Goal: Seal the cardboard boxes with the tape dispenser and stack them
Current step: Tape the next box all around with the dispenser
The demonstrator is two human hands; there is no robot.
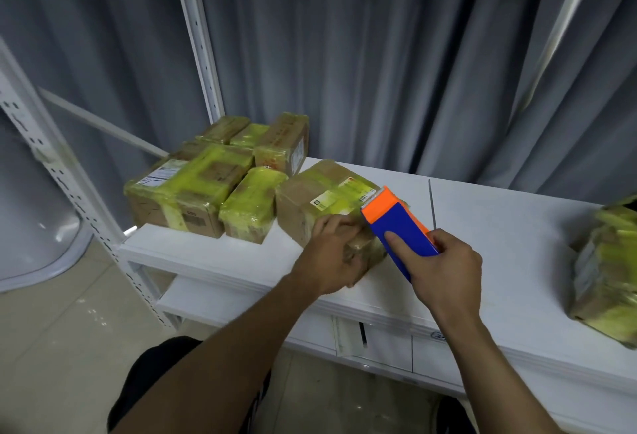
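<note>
On the white table in front of me, my left hand grips the near corner of a cardboard box, fingers curled over its top edge. My right hand is wrapped round the tape dispenser, forefinger laid straight along its blue body. The dispenser's orange head, toothed at the tip, rests on the box's top near its right edge, close to a printed label. I judge I am midway through sealing this one: glossy yellowish tape already crosses parts of its top, though I cannot tell whether a fresh strip is going down. To the left, a cluster of wrapped boxes sits packed together at the table's end, some seemingly lying on others, all banded in the same yellow-green tape. Much of the sealing therefore looks done and the stacking begun. Well apart, at the right edge, another taped box sits alone; by my reckoning it and the one in hand have yet to join the pile. The cardboard is dull brown and a little battered, its corners softened. The tape is shiny and wrinkled and catches the light, and the dispenser is smooth hard plastic, a boxy wedge. Behind hangs a grey pleated curtain, and a white perforated shelf post rises at the left.
</note>
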